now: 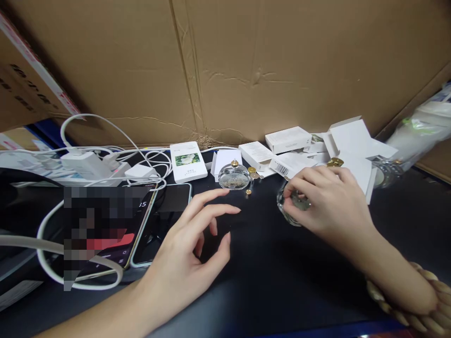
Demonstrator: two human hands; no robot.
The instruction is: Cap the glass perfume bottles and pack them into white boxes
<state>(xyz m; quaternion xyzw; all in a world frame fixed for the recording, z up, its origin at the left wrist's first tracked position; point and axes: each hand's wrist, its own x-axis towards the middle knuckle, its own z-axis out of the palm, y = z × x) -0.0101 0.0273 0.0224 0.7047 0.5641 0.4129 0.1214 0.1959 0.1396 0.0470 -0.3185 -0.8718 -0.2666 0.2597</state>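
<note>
1. Grip: the right hand [327,202] curls around a round glass bottle [289,209] on the black tabletop [268,263].
2. Spread open and empty, the left hand [192,253] hovers just beside two phones [165,220].
3. Bare tabletop lies between both hands, out to the near edge.
4. A second glass bottle [234,176] stands free; behind it, at least five white boxes [288,139] line a cardboard wall [246,61].

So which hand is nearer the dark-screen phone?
Left. The left hand is just right of the phone; the right hand is farther right, gripping a glass bottle.
</note>
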